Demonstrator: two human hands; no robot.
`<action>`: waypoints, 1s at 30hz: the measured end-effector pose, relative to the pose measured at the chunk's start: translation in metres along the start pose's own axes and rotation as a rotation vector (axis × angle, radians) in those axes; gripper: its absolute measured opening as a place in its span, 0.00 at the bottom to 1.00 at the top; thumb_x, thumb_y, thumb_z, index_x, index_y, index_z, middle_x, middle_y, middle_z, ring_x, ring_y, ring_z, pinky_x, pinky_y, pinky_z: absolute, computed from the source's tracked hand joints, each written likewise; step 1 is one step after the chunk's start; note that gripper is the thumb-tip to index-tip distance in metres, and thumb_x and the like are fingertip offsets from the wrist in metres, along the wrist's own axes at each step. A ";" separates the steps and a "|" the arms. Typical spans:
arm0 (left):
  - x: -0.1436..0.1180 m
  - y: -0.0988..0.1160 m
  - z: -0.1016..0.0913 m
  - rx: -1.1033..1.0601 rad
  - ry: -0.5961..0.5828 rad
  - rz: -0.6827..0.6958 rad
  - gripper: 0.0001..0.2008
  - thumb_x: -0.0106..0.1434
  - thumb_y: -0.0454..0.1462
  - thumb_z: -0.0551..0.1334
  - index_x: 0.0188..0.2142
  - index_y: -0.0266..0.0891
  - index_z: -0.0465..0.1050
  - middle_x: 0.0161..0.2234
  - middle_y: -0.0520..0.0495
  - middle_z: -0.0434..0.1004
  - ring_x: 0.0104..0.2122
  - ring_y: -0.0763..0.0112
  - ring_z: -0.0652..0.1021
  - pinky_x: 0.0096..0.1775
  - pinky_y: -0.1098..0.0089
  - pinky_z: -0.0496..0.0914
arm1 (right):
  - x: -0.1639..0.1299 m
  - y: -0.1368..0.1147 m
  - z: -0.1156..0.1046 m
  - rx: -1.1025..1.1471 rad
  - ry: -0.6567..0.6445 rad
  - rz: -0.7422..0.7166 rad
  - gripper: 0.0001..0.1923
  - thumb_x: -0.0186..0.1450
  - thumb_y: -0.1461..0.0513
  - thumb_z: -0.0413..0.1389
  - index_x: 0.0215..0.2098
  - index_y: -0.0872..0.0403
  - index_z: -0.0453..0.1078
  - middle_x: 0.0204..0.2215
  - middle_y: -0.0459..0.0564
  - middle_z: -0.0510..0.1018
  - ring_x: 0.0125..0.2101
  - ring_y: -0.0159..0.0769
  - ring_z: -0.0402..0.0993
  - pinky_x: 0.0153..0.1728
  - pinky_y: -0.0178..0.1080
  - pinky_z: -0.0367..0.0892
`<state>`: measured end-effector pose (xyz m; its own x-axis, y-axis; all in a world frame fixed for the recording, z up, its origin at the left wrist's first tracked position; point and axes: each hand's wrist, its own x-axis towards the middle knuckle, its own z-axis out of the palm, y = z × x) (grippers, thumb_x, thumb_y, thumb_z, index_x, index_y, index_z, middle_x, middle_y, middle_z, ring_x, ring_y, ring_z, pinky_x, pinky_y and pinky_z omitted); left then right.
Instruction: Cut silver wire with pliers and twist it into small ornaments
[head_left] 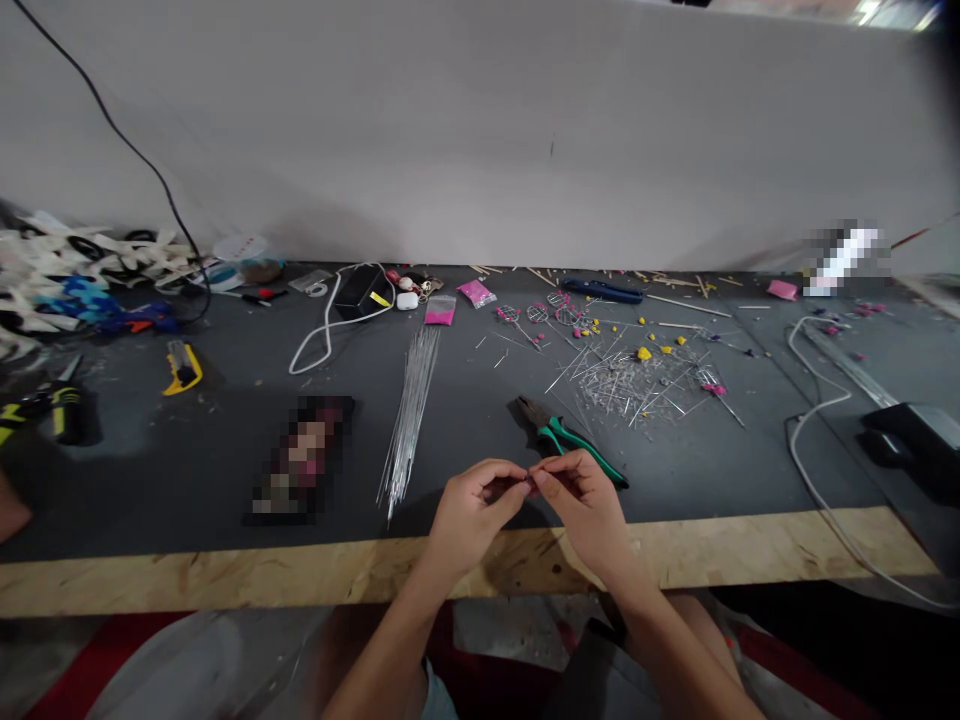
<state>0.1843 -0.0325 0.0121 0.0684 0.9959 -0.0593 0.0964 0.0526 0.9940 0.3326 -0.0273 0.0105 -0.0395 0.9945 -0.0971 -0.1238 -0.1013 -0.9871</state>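
My left hand (480, 505) and my right hand (581, 505) meet fingertip to fingertip above the table's front edge. Both are closed in a pinch around something too small to make out. Just behind my right hand lie pliers (559, 430) with green and black handles, partly covered by its fingers. A bundle of thin metal wires (411, 415) rests to the left of my left hand. Beyond the pliers is a scatter of short wire pieces (626, 385), with yellow bits (643, 354) among them. Small round wire shapes with pink bits (571, 316) sit farther back.
A phone-like dark object (300, 460), blurred out, lies left of the wires. Farther left are a yellow box cutter (182, 368) and a co-worker's hand (11, 508). Pink packets (440, 311), a black adapter (364, 290) and white cables (797, 440) also occupy the table. A wooden strip (225, 578) edges it.
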 end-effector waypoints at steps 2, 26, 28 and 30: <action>0.000 0.000 -0.001 -0.020 0.009 -0.014 0.06 0.56 0.37 0.62 0.32 0.37 0.75 0.32 0.46 0.78 0.31 0.70 0.77 0.35 0.72 0.72 | -0.001 -0.001 0.000 0.010 -0.028 -0.005 0.06 0.58 0.59 0.60 0.30 0.51 0.68 0.31 0.46 0.77 0.31 0.33 0.74 0.36 0.38 0.70; -0.009 -0.001 -0.021 0.458 0.030 0.472 0.06 0.61 0.31 0.58 0.36 0.40 0.74 0.34 0.47 0.76 0.35 0.71 0.76 0.39 0.70 0.71 | 0.000 -0.008 -0.008 -0.027 -0.389 0.385 0.11 0.60 0.54 0.57 0.29 0.54 0.67 0.16 0.37 0.63 0.15 0.22 0.56 0.15 0.27 0.49; -0.010 0.000 -0.021 0.412 0.019 0.391 0.06 0.61 0.32 0.58 0.36 0.40 0.74 0.35 0.48 0.77 0.36 0.71 0.76 0.39 0.72 0.70 | -0.001 -0.007 -0.006 -0.066 -0.359 0.322 0.10 0.60 0.55 0.56 0.29 0.54 0.67 0.16 0.37 0.61 0.15 0.21 0.55 0.16 0.28 0.49; -0.010 0.001 -0.023 0.366 0.007 0.329 0.06 0.61 0.32 0.59 0.36 0.40 0.74 0.36 0.48 0.77 0.36 0.72 0.76 0.40 0.73 0.70 | -0.001 -0.006 -0.004 -0.104 -0.339 0.275 0.10 0.60 0.56 0.56 0.29 0.54 0.68 0.17 0.37 0.61 0.16 0.21 0.55 0.16 0.28 0.50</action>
<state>0.1613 -0.0408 0.0154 0.1475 0.9558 0.2542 0.4134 -0.2931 0.8621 0.3374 -0.0278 0.0165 -0.3816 0.8643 -0.3277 0.0368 -0.3401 -0.9397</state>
